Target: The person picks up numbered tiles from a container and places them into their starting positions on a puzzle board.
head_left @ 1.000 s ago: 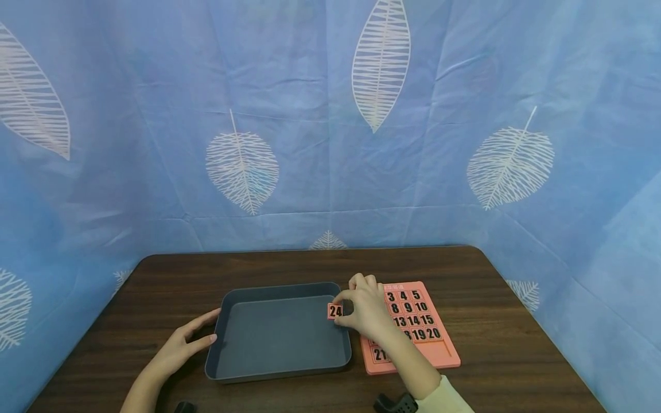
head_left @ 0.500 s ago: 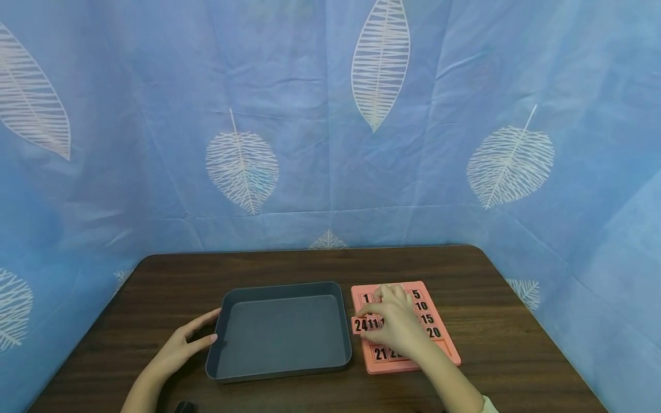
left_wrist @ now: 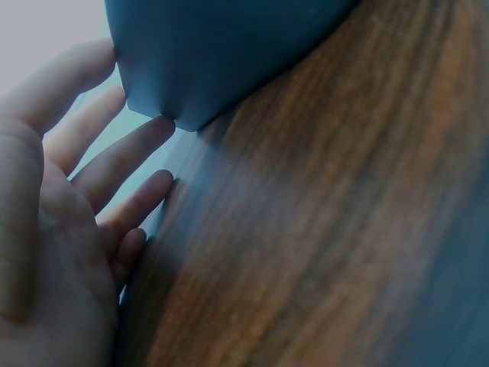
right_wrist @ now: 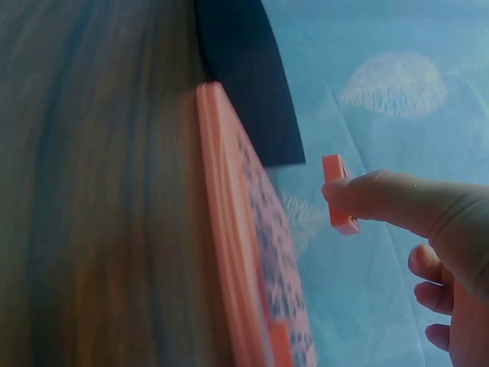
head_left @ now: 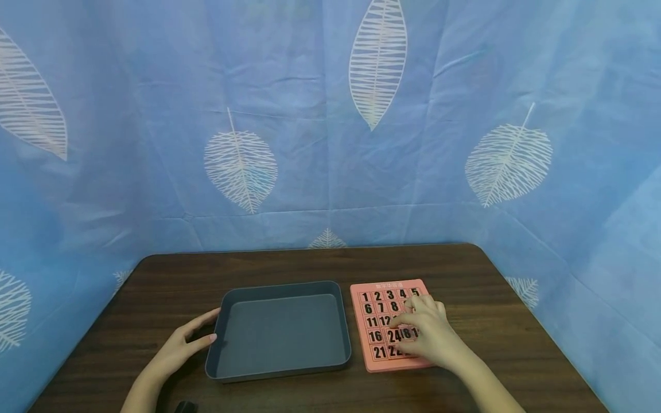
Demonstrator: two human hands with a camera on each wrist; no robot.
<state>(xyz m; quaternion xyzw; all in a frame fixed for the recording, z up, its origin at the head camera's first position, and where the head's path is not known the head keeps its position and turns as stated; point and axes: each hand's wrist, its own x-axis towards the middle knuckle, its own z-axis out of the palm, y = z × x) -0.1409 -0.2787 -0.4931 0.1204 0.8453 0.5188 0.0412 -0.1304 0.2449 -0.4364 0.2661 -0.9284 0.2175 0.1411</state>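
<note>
In the head view my right hand [head_left: 431, 335] is over the pink number board [head_left: 369, 357], pinching a small tile marked 24 [head_left: 394, 336] between thumb and finger. From the right wrist, the orange tile [right_wrist: 336, 170] shows raised above the board's face [right_wrist: 221, 191]. Rows of black numbers fill the board; its right part is hidden behind the hand. My left hand [head_left: 178, 347] rests at the left wall of a dark grey tray [head_left: 284, 332], thumb on the near side of the rim. Its fingers are loosely extended against the tray's outside in the left wrist view.
The dark wood table [head_left: 289, 264] carries the tray at left and the board just right of it, a narrow gap between. A small black object [head_left: 185, 407] sits at the near edge. A blue curtain [head_left: 330, 172] with white leaves hangs behind.
My right hand has carried the 24 tile from above the tray's right side to the right, over the board's lower rows. The left hand and tray have stayed in place.
</note>
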